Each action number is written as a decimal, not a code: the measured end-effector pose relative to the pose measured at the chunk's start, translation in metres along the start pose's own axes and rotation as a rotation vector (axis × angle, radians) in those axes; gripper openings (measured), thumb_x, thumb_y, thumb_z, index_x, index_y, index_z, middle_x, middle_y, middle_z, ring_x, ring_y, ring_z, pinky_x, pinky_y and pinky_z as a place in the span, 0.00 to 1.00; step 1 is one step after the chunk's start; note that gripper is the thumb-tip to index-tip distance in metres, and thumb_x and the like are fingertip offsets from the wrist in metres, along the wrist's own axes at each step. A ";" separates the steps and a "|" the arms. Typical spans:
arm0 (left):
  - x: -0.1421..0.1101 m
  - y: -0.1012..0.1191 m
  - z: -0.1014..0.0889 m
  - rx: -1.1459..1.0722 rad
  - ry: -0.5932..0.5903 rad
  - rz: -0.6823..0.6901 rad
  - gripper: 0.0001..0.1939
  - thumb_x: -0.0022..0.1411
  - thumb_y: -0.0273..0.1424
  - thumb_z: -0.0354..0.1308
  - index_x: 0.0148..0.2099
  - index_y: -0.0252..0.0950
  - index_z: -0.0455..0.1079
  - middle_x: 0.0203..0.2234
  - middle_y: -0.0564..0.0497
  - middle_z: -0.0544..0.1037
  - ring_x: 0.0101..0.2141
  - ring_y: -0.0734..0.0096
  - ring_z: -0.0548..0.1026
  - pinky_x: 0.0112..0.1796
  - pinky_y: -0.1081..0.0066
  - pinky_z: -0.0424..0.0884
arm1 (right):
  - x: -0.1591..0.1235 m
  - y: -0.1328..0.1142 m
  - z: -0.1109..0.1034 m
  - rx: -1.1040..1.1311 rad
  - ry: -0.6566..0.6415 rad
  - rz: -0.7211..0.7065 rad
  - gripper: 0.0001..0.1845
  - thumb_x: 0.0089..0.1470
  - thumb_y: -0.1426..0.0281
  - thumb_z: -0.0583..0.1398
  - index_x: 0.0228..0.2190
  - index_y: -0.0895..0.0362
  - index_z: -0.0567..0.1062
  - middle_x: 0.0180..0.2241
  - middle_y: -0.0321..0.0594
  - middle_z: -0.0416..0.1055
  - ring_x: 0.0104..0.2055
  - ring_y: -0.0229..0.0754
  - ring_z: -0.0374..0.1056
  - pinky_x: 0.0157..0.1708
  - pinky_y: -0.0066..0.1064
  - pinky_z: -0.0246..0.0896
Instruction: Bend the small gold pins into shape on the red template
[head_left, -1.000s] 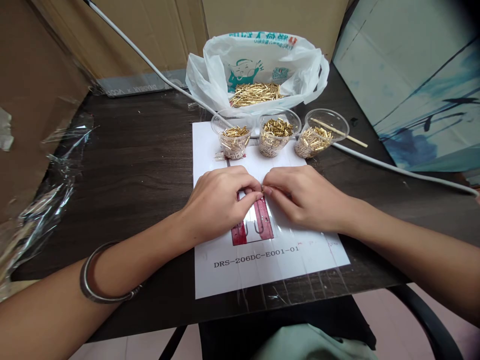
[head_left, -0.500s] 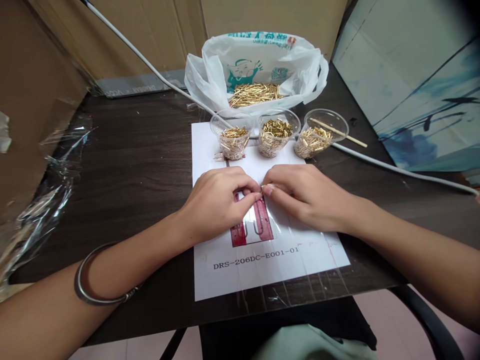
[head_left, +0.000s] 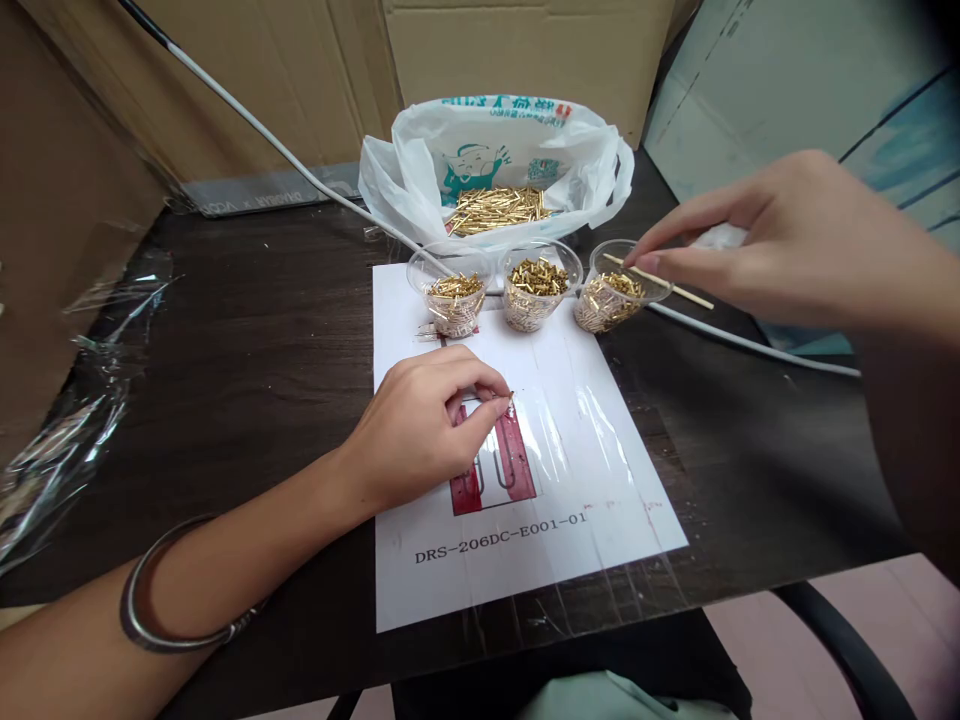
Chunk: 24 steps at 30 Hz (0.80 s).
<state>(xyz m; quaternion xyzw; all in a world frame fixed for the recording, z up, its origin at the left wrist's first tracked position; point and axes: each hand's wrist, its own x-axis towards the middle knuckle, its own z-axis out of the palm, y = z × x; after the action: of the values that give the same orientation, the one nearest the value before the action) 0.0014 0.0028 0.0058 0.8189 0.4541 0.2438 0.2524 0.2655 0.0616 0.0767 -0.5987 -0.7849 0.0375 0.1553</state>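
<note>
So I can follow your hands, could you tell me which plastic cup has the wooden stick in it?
The rightmost cup; the stick leans over its rim, while the other two have none.

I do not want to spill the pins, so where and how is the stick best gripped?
Probably by its outer end, from the right and above: the stick slants across the right cup, and that end juts past the rim, away from the pins.

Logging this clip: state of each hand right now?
Left hand: closed, pinching a small gold piece.
Right hand: at the rightmost cup; grip unclear.
</note>
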 end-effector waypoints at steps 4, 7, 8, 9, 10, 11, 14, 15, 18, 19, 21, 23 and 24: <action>0.000 0.001 0.000 -0.036 -0.012 -0.021 0.10 0.61 0.28 0.54 0.41 0.36 0.77 0.36 0.50 0.78 0.34 0.72 0.73 0.36 0.71 0.68 | 0.026 0.002 -0.001 -0.170 -0.244 0.042 0.18 0.42 0.58 0.66 0.35 0.54 0.83 0.20 0.28 0.73 0.20 0.24 0.57 0.26 0.31 0.44; 0.001 0.001 0.000 -0.056 -0.031 -0.032 0.12 0.62 0.28 0.54 0.44 0.37 0.77 0.38 0.50 0.78 0.36 0.71 0.73 0.38 0.70 0.68 | 0.035 0.000 0.005 -0.241 -0.333 0.018 0.20 0.38 0.58 0.67 0.34 0.56 0.82 0.26 0.28 0.76 0.24 0.24 0.60 0.28 0.30 0.44; 0.002 0.001 0.000 -0.061 -0.043 -0.037 0.12 0.62 0.28 0.54 0.44 0.38 0.77 0.37 0.50 0.78 0.36 0.72 0.73 0.37 0.70 0.68 | 0.036 0.000 0.007 -0.249 -0.342 0.002 0.20 0.39 0.59 0.67 0.33 0.57 0.82 0.27 0.28 0.77 0.25 0.24 0.61 0.28 0.30 0.44; 0.003 0.001 0.000 -0.068 -0.054 -0.042 0.11 0.62 0.29 0.55 0.43 0.39 0.78 0.37 0.51 0.78 0.35 0.72 0.73 0.37 0.71 0.68 | 0.037 0.000 0.009 -0.252 -0.343 -0.018 0.18 0.39 0.60 0.67 0.33 0.58 0.82 0.27 0.28 0.77 0.26 0.24 0.62 0.28 0.30 0.44; 0.003 0.001 0.000 -0.076 -0.065 -0.044 0.11 0.62 0.30 0.55 0.43 0.39 0.78 0.36 0.52 0.78 0.34 0.73 0.73 0.36 0.71 0.68 | 0.037 0.001 0.010 -0.252 -0.331 -0.039 0.17 0.40 0.61 0.67 0.32 0.58 0.82 0.27 0.28 0.77 0.26 0.25 0.62 0.28 0.30 0.44; 0.004 0.001 0.000 -0.084 -0.073 -0.045 0.10 0.62 0.31 0.56 0.42 0.40 0.78 0.35 0.52 0.78 0.33 0.73 0.73 0.35 0.71 0.67 | 0.037 0.001 0.012 -0.250 -0.314 -0.059 0.15 0.41 0.62 0.66 0.32 0.58 0.82 0.26 0.29 0.77 0.26 0.25 0.63 0.28 0.30 0.44; 0.005 0.001 -0.001 -0.088 -0.057 -0.057 0.07 0.60 0.32 0.59 0.37 0.39 0.78 0.31 0.53 0.78 0.29 0.76 0.71 0.33 0.73 0.67 | 0.035 0.002 0.013 -0.237 -0.287 -0.070 0.12 0.43 0.65 0.66 0.31 0.57 0.83 0.23 0.29 0.76 0.24 0.27 0.63 0.29 0.31 0.46; 0.004 0.000 -0.002 -0.088 -0.047 -0.064 0.06 0.59 0.31 0.60 0.36 0.38 0.77 0.29 0.54 0.77 0.28 0.77 0.70 0.32 0.73 0.67 | 0.034 0.003 0.013 -0.236 -0.290 -0.064 0.13 0.44 0.64 0.65 0.31 0.58 0.83 0.23 0.29 0.75 0.24 0.27 0.63 0.29 0.32 0.46; 0.002 -0.001 -0.003 -0.100 -0.025 -0.088 0.04 0.58 0.30 0.60 0.35 0.38 0.76 0.24 0.56 0.74 0.22 0.81 0.65 0.27 0.75 0.64 | 0.032 0.003 0.010 -0.241 -0.282 -0.038 0.18 0.44 0.59 0.64 0.32 0.59 0.83 0.23 0.30 0.75 0.25 0.27 0.62 0.29 0.33 0.46; 0.001 -0.001 -0.003 -0.105 -0.024 -0.097 0.04 0.58 0.31 0.61 0.35 0.39 0.76 0.22 0.57 0.73 0.20 0.81 0.64 0.26 0.76 0.63 | 0.032 0.003 0.010 -0.243 -0.269 -0.026 0.18 0.43 0.58 0.64 0.31 0.59 0.83 0.22 0.31 0.75 0.24 0.27 0.62 0.28 0.33 0.46; 0.000 -0.002 -0.004 -0.108 -0.023 -0.108 0.03 0.58 0.31 0.61 0.35 0.39 0.76 0.18 0.58 0.71 0.18 0.81 0.62 0.23 0.76 0.61 | 0.032 0.004 0.008 -0.236 -0.235 -0.004 0.17 0.40 0.59 0.67 0.30 0.58 0.83 0.21 0.31 0.75 0.23 0.27 0.62 0.28 0.32 0.47; 0.000 -0.002 -0.004 -0.102 -0.027 -0.102 0.03 0.57 0.31 0.62 0.35 0.39 0.77 0.16 0.58 0.69 0.17 0.81 0.61 0.21 0.76 0.60 | 0.032 0.005 0.008 -0.229 -0.219 0.005 0.16 0.39 0.59 0.67 0.29 0.57 0.83 0.21 0.32 0.75 0.23 0.27 0.62 0.28 0.32 0.48; 0.000 -0.002 -0.004 -0.094 -0.031 -0.093 0.03 0.57 0.31 0.62 0.35 0.39 0.77 0.16 0.58 0.69 0.17 0.81 0.61 0.21 0.76 0.60 | 0.033 0.005 0.008 -0.227 -0.214 0.007 0.16 0.39 0.59 0.67 0.29 0.57 0.83 0.21 0.32 0.75 0.24 0.27 0.63 0.28 0.32 0.49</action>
<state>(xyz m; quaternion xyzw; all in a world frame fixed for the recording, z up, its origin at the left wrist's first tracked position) -0.0029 0.0045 0.0077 0.7877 0.4758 0.2403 0.3087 0.2603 0.0951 0.0746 -0.6075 -0.7942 0.0125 0.0018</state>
